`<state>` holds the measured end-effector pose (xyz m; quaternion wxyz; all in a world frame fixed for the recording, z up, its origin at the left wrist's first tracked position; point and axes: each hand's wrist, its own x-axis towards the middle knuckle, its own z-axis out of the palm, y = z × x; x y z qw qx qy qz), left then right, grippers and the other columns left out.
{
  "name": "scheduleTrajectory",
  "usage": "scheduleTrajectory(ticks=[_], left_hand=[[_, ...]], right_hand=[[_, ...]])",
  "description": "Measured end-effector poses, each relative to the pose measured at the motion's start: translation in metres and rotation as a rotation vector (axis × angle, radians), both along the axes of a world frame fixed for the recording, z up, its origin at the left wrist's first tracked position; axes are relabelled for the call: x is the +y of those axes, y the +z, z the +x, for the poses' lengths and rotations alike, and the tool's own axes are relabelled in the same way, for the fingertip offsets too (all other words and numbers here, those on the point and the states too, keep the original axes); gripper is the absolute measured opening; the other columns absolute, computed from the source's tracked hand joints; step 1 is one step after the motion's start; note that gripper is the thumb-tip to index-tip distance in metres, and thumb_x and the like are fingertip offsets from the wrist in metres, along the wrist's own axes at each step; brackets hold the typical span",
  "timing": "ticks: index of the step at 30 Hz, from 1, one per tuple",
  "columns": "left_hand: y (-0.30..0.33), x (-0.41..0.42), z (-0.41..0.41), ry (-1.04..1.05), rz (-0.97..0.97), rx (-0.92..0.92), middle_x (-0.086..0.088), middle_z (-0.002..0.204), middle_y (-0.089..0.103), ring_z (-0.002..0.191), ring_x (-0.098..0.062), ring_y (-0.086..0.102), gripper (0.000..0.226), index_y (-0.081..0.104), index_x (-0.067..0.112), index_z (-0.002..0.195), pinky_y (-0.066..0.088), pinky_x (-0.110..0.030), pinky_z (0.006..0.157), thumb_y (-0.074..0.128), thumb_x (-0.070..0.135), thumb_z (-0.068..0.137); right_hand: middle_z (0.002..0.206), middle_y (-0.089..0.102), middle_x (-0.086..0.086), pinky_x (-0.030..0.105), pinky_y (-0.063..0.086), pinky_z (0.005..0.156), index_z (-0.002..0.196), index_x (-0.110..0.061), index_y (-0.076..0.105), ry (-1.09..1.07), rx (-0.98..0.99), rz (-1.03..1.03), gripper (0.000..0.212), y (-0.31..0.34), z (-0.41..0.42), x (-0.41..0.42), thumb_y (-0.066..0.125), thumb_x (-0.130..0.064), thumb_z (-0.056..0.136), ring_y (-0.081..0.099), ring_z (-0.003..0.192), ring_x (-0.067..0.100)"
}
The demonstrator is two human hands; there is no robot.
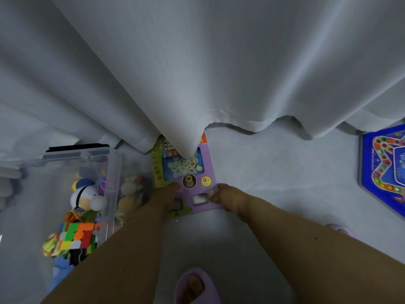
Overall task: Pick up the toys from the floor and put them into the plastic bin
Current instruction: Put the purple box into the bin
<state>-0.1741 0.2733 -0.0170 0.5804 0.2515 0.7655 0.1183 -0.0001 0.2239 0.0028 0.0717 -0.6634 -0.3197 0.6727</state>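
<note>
Purple toy box gripped by left hand, right hand.

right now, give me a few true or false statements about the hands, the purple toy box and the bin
1. Both hands hold the purple toy box. True: the left hand grips its left edge, the right hand its right edge.
2. The curtain hangs clear of the box. False: its hem drapes over the box's far end.
3. The plastic bin lies to the left of the box. True.
4. The bin holds nothing. False: a plush toy and a colourful block puzzle are inside.
5. The blue game board is already in the bin. False: it lies on the floor, far right.
</note>
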Motion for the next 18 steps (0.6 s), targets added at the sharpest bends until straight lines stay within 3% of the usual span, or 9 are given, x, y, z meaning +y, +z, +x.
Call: scheduleTrajectory(ticks=[2, 3, 5, 7, 9, 11, 13, 16, 18], left_hand=[[0.007, 0.001, 0.000, -0.028, -0.049, 0.018, -0.008, 0.100, 0.050, 0.061, -0.014, 0.046, 0.012, 0.055, 0.008, 0.104, 0.039, -0.023, 0.050, 0.049, 0.014, 0.096], [0.010, 0.000, 0.002, -0.042, -0.072, 0.022, -0.009, 0.093, 0.052, 0.062, -0.015, 0.045, 0.009, 0.052, 0.011, 0.101, 0.038, -0.023, 0.052, 0.048, 0.017, 0.096], [0.016, -0.005, 0.004, -0.120, -0.123, 0.020, -0.006, 0.076, 0.047, 0.060, -0.017, 0.043, 0.018, 0.050, 0.015, 0.080, 0.037, -0.022, 0.053, 0.045, 0.019, 0.097], [0.018, -0.015, 0.006, -0.165, -0.174, -0.077, -0.008, 0.068, 0.040, 0.055, -0.019, 0.041, 0.028, 0.046, 0.015, 0.062, 0.034, -0.022, 0.054, 0.048, 0.009, 0.089], [0.024, -0.023, 0.010, -0.153, -0.206, -0.139, -0.011, 0.068, 0.046, 0.055, -0.022, 0.046, 0.018, 0.054, 0.013, 0.059, 0.038, -0.024, 0.058, 0.058, 0.007, 0.076], [0.029, -0.028, 0.017, -0.073, -0.200, -0.147, -0.011, 0.079, 0.062, 0.068, -0.025, 0.057, 0.006, 0.063, 0.015, 0.079, 0.048, -0.031, 0.066, 0.064, 0.020, 0.082], [0.032, -0.030, 0.029, -0.051, -0.213, -0.231, -0.013, 0.095, 0.071, 0.077, -0.028, 0.066, 0.020, 0.065, 0.013, 0.105, 0.055, -0.040, 0.074, 0.063, 0.022, 0.086], [0.046, -0.038, 0.051, -0.106, -0.178, -0.314, -0.010, 0.083, 0.074, 0.060, -0.022, 0.070, 0.028, 0.064, 0.006, 0.114, 0.060, -0.038, 0.056, 0.065, 0.009, 0.086], [0.062, -0.044, 0.068, -0.186, -0.151, -0.350, -0.006, 0.070, 0.073, 0.052, -0.018, 0.069, 0.024, 0.066, 0.004, 0.109, 0.057, -0.031, 0.047, 0.065, 0.003, 0.085]], right_hand=[[0.100, 0.058, 0.016, 0.023, 0.041, 0.073, 0.109, -0.002, 0.058, -0.049, -0.017, -0.006, 0.020, -0.005, 0.002, 0.003, 0.053, -0.010, 0.091, 0.051, 0.079, 0.018], [0.092, 0.059, 0.015, 0.027, 0.041, 0.076, 0.093, -0.005, 0.061, -0.057, -0.045, -0.004, 0.010, -0.008, 0.004, 0.004, 0.055, -0.013, 0.090, 0.051, 0.080, 0.021], [0.083, 0.058, 0.011, 0.030, 0.042, 0.083, 0.073, -0.014, 0.057, -0.066, -0.121, -0.001, 0.021, -0.017, 0.013, 0.006, 0.059, -0.029, 0.087, 0.053, 0.085, 0.024], [0.103, 0.061, 0.013, 0.034, 0.045, 0.098, 0.090, -0.014, 0.063, -0.099, -0.214, -0.014, 0.040, -0.023, 0.024, 0.004, 0.060, -0.053, 0.080, 0.057, 0.101, 0.027], [0.116, 0.059, 0.014, 0.037, 0.045, 0.100, 0.114, -0.013, 0.061, -0.118, -0.319, -0.045, 0.065, -0.023, 0.036, -0.001, 0.057, -0.066, 0.077, 0.057, 0.108, 0.029], [0.114, 0.061, 0.015, 0.038, 0.047, 0.097, 0.116, -0.009, 0.059, -0.212, -0.330, -0.043, 0.065, -0.022, 0.047, -0.010, 0.057, -0.063, 0.079, 0.058, 0.104, 0.030], [0.109, 0.063, 0.016, 0.038, 0.051, 0.089, 0.114, -0.003, 0.057, -0.422, -0.201, -0.073, 0.059, -0.022, 0.056, -0.023, 0.061, -0.053, 0.083, 0.061, 0.094, 0.029], [0.119, 0.059, 0.017, 0.039, 0.054, 0.075, 0.125, -0.002, 0.049, -0.577, -0.141, -0.082, 0.068, -0.022, 0.068, -0.045, 0.058, -0.056, 0.083, 0.061, 0.101, 0.034], [0.120, 0.060, 0.017, 0.046, 0.055, 0.077, 0.121, -0.006, 0.055, -0.583, -0.152, -0.083, 0.075, -0.027, 0.079, -0.061, 0.049, -0.068, 0.079, 0.060, 0.104, 0.038]])
